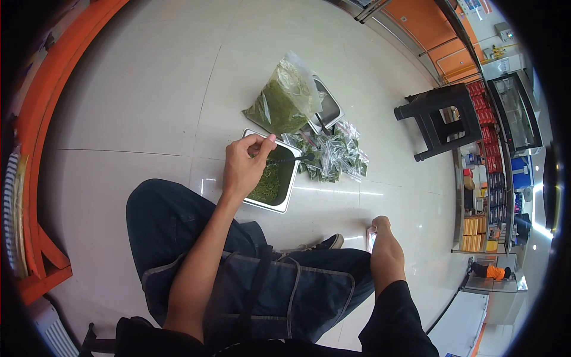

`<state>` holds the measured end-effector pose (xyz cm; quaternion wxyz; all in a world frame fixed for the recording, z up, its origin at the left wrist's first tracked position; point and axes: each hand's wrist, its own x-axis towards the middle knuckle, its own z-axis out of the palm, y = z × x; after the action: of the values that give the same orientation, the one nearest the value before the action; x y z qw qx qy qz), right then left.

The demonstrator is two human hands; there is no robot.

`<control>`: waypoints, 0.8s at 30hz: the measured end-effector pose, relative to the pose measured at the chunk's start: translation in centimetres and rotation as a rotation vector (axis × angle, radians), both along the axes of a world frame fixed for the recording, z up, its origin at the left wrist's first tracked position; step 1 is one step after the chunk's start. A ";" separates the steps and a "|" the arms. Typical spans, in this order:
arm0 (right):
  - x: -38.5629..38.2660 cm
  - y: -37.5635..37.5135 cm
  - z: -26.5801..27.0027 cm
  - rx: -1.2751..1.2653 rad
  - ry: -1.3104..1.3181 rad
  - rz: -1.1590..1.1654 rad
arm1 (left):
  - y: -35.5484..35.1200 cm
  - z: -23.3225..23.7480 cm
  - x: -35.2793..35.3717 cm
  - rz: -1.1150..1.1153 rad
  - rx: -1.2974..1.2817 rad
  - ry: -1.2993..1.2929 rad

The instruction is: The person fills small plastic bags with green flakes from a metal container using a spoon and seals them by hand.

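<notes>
My left hand [244,163] is above the near left side of a steel pan [288,193], its thumb and fingers pinched together; what is between them, if anything, does not show. Chopped green herbs [266,184] lie in the pan, and a black-handled utensil [295,159] rests across it. Out to the right, beyond my knee, my right hand [381,224] is closed, with a small pale, pinkish thing [372,238] showing at its edge. Behind the pan stands a large clear bag of green herbs [278,101]. Several small filled plastic packets [333,153] are piled to its right.
A second steel pan [330,110] sits behind the packets. On the tiled floor [148,89], a black stool [443,119] stands at the right, near stocked shelves [476,226]. An orange frame [53,107] runs along the left. A person in orange [495,272] is far off.
</notes>
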<state>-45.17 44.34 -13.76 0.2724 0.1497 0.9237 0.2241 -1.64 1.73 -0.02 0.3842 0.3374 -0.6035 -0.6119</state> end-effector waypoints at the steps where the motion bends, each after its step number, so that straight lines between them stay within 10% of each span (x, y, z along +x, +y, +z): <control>1: 0.0 0.0 0.2 0.007 -0.017 0.023 | 0.0 -0.1 0.0 -0.002 -0.004 0.006; 10: 2.1 -0.9 0.7 -0.039 0.204 0.280 | 0.1 -0.5 -0.2 -0.008 -0.005 0.032; 17: -0.3 0.6 -3.0 0.204 -0.011 -0.033 | 0.2 -0.4 -0.2 0.002 -0.012 -0.001; 24: 6.9 -4.4 5.5 -0.302 0.334 0.051 | 0.2 -0.5 -0.3 0.000 -0.007 0.005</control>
<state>-38.26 39.90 -8.29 0.1293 0.1188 0.9825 0.0622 -1.98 1.92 -0.56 0.3870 0.3345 -0.6045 -0.6107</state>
